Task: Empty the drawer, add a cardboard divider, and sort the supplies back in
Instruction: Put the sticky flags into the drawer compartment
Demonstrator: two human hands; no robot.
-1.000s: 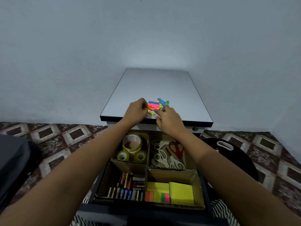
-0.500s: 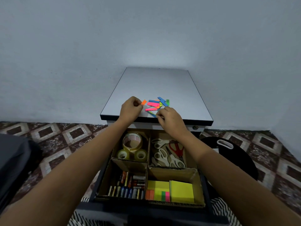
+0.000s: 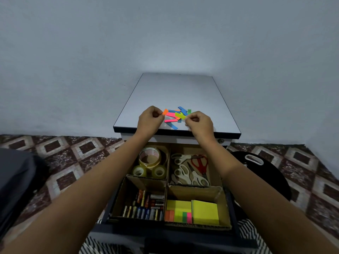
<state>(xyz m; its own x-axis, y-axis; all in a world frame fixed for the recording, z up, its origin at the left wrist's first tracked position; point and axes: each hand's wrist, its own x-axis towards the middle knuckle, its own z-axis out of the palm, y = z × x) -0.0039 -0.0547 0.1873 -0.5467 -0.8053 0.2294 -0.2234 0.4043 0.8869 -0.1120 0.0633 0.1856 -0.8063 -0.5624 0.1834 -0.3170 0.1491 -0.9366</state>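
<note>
- Head view, centre of the frame: the left hand [image 3: 150,119] is curled, thumb and forefinger pinching one end of an orange strip [image 3: 165,112], which sticks out to the right of the fingertips.
- Just right of centre, the right hand [image 3: 199,123] is curled the same way, its fingertips pinched on the end of a yellow-green strip [image 3: 180,116].
- Between and just above the two hands lies a loose heap of coloured paper strips [image 3: 174,114] in pink, blue, green and orange, resting on the pale cabinet top [image 3: 176,90]. One blue strip [image 3: 172,125] lies apart from the heap, near the front edge.
- Lower centre: the drawer [image 3: 231,204] stands pulled out below the cabinet top, with a cardboard divider [image 3: 146,181] splitting it into four compartments.
- Upper left compartment: tape rolls [image 3: 149,157], one large above two small.
- Upper right compartment: scissors [image 3: 190,171], several white-handled and one red-handled.
- Lower left compartment: batteries [image 3: 146,207], some in a row, some heaped.
- Lower right compartment: a yellow sticky-note block [image 3: 205,210] beside a pad of coloured flags [image 3: 178,211].
- Right of the frame: a black bag [image 3: 264,173] with a white handle on the patterned tile floor [image 3: 73,153].
- Left edge: a dark object [image 3: 14,180], too blurred to tell.
</note>
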